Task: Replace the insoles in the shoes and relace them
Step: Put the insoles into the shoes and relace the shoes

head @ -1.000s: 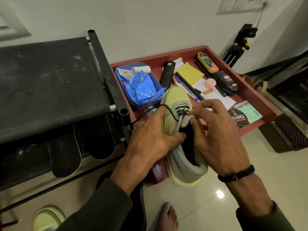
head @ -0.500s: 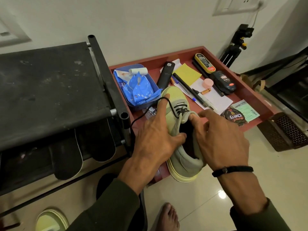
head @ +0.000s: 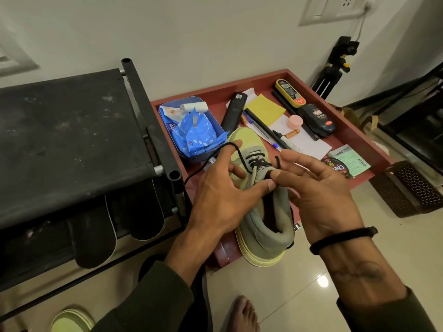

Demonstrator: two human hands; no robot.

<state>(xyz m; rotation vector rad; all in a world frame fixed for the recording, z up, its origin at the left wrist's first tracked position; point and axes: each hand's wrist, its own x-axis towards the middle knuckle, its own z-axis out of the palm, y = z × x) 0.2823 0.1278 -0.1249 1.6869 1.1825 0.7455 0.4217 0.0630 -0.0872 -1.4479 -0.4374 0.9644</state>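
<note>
A yellow-green shoe (head: 262, 226) lies on the front edge of the red tray (head: 354, 137), toe pointing away. A black lace (head: 257, 161) is threaded through its lowest eyelets. My left hand (head: 220, 190) grips the shoe's left side, thumb pressing on the tongue, with one lace strand looped over its index finger and trailing off to the left. My right hand (head: 318, 188) is at the shoe's right side, its thumb meeting the left thumb on the tongue, and the other lace end sticks up by its fingers. Two dark insoles (head: 96, 238) hang in the rack. A second shoe (head: 72, 319) shows at the bottom left.
A black shoe rack (head: 72, 140) stands at the left. The tray holds a blue box of wipes (head: 191, 130), a remote (head: 233, 111), pens (head: 266, 130), yellow paper, shoe polish bottles (head: 316, 121) and a polish tin (head: 335, 167). A tripod (head: 335, 65) stands behind. My bare foot (head: 242, 315) rests on the floor.
The lace has slid up over my left index finger. My right hand has opened its fingers and drawn the right lace end up out of an eyelet. Both thumbs now meet on the tongue.
</note>
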